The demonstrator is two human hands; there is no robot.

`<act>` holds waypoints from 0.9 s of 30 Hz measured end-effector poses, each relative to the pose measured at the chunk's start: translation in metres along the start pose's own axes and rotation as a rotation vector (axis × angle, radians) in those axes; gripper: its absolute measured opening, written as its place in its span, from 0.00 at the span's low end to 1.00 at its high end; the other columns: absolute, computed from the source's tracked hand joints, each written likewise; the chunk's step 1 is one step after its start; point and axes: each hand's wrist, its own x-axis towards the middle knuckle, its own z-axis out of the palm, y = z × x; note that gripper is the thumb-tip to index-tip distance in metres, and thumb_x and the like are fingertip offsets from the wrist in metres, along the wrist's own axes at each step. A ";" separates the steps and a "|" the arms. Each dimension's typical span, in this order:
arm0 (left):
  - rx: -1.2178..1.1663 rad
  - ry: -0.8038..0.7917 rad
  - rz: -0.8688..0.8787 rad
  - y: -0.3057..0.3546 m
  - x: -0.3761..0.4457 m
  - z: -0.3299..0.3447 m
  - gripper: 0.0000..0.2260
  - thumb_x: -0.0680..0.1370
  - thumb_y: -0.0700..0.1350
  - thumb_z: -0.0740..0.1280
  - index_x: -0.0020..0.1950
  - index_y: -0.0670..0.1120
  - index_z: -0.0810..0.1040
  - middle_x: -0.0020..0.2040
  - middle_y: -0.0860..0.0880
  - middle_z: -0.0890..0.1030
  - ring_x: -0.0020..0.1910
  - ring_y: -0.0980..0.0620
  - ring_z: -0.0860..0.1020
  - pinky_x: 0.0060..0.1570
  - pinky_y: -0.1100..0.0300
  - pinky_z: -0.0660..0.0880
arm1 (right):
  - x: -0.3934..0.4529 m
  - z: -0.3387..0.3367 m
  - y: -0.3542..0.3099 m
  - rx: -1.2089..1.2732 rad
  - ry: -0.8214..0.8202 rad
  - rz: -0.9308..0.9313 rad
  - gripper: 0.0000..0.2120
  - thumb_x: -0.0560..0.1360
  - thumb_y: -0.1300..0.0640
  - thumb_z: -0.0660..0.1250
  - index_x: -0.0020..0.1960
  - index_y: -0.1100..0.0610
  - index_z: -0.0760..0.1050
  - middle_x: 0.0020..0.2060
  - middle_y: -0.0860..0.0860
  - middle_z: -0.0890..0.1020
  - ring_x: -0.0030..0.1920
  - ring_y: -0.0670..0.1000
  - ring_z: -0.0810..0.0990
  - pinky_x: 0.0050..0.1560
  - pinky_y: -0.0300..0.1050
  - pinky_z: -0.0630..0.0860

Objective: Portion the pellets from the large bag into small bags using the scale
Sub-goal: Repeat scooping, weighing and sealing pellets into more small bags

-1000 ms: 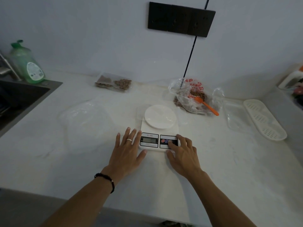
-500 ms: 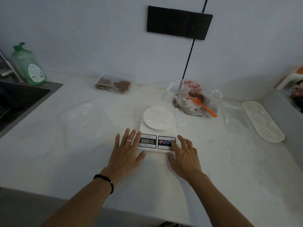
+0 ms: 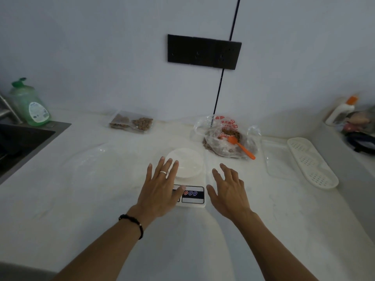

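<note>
1. Left hand lies flat, fingers spread, over the scale; it holds nothing.
2. Right hand, grip apart, hovers beside the scale.
3. Pellet bag with an orange spoon sits behind on the counter.

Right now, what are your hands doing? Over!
Left hand open, over scale display. Right hand open, beside scale. Weighing plate empty; orange scoop in large pellet bag. Nothing blocking.
</note>
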 end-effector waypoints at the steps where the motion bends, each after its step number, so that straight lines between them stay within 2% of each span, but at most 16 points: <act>1: -0.002 -0.003 0.010 0.003 0.008 -0.002 0.36 0.77 0.65 0.43 0.79 0.44 0.56 0.78 0.44 0.58 0.78 0.43 0.50 0.74 0.42 0.47 | 0.004 -0.002 0.004 0.002 0.007 0.006 0.27 0.81 0.43 0.54 0.77 0.53 0.56 0.78 0.53 0.53 0.76 0.56 0.52 0.72 0.53 0.60; 3: 0.000 -0.035 0.033 0.006 0.027 -0.006 0.38 0.75 0.65 0.39 0.80 0.46 0.50 0.80 0.45 0.52 0.79 0.46 0.44 0.74 0.44 0.41 | 0.015 -0.008 0.012 0.010 0.015 0.027 0.27 0.81 0.44 0.54 0.77 0.53 0.57 0.78 0.53 0.54 0.76 0.56 0.53 0.71 0.53 0.61; 6: 0.019 -0.077 0.067 0.006 0.065 -0.008 0.38 0.74 0.66 0.37 0.80 0.47 0.46 0.80 0.47 0.49 0.78 0.48 0.40 0.74 0.46 0.40 | 0.039 -0.013 0.024 0.020 0.028 0.075 0.26 0.81 0.44 0.56 0.76 0.53 0.59 0.77 0.54 0.57 0.75 0.56 0.56 0.70 0.53 0.62; 9: 0.002 -0.150 0.114 0.004 0.107 -0.004 0.34 0.79 0.64 0.46 0.80 0.47 0.45 0.80 0.48 0.48 0.78 0.49 0.40 0.76 0.47 0.39 | 0.069 -0.012 0.035 0.049 0.038 0.136 0.25 0.81 0.46 0.57 0.75 0.54 0.61 0.73 0.54 0.65 0.71 0.57 0.63 0.67 0.53 0.66; 11: -0.001 -0.230 0.153 0.003 0.129 0.003 0.33 0.81 0.62 0.51 0.80 0.47 0.44 0.80 0.48 0.48 0.78 0.50 0.40 0.76 0.47 0.39 | 0.087 -0.007 0.039 0.134 -0.016 0.185 0.24 0.81 0.48 0.58 0.75 0.55 0.61 0.69 0.54 0.70 0.68 0.57 0.68 0.65 0.52 0.69; 16: -0.028 -0.370 0.211 -0.009 0.163 0.027 0.34 0.80 0.62 0.55 0.80 0.48 0.45 0.80 0.48 0.50 0.78 0.51 0.43 0.76 0.48 0.41 | 0.119 0.011 0.041 0.480 -0.185 0.320 0.26 0.79 0.52 0.62 0.75 0.56 0.63 0.53 0.53 0.81 0.59 0.55 0.78 0.58 0.46 0.72; 18: -0.049 -0.399 0.223 -0.013 0.169 0.033 0.35 0.80 0.62 0.56 0.80 0.47 0.45 0.80 0.47 0.52 0.79 0.50 0.44 0.76 0.48 0.42 | 0.126 0.020 0.038 0.584 -0.223 0.385 0.26 0.77 0.53 0.65 0.73 0.57 0.65 0.53 0.52 0.82 0.56 0.53 0.79 0.57 0.43 0.74; 20: -0.078 -0.401 0.236 -0.014 0.172 0.037 0.35 0.79 0.61 0.57 0.79 0.47 0.47 0.79 0.47 0.54 0.79 0.49 0.46 0.76 0.48 0.44 | 0.130 0.024 0.037 0.708 -0.232 0.420 0.25 0.75 0.57 0.69 0.70 0.59 0.68 0.46 0.52 0.83 0.46 0.48 0.81 0.48 0.37 0.76; 22: -0.117 -0.402 0.244 -0.012 0.175 0.035 0.36 0.79 0.61 0.59 0.79 0.47 0.48 0.79 0.46 0.55 0.78 0.50 0.48 0.76 0.49 0.44 | 0.133 0.020 0.036 0.858 -0.203 0.436 0.20 0.74 0.64 0.68 0.65 0.63 0.73 0.40 0.54 0.84 0.37 0.48 0.81 0.40 0.39 0.78; 25: -0.171 -0.372 0.251 -0.003 0.181 0.027 0.42 0.75 0.66 0.63 0.79 0.47 0.47 0.79 0.46 0.56 0.77 0.50 0.52 0.76 0.52 0.47 | 0.137 0.000 0.039 1.073 -0.146 0.451 0.08 0.74 0.70 0.66 0.52 0.65 0.79 0.35 0.56 0.82 0.31 0.49 0.80 0.37 0.43 0.79; 27: -0.198 -0.338 0.228 0.007 0.183 0.020 0.48 0.70 0.69 0.67 0.79 0.47 0.48 0.78 0.47 0.56 0.75 0.48 0.57 0.74 0.52 0.54 | 0.138 -0.012 0.041 1.142 -0.155 0.433 0.05 0.73 0.70 0.66 0.47 0.65 0.79 0.33 0.56 0.80 0.31 0.50 0.79 0.35 0.42 0.78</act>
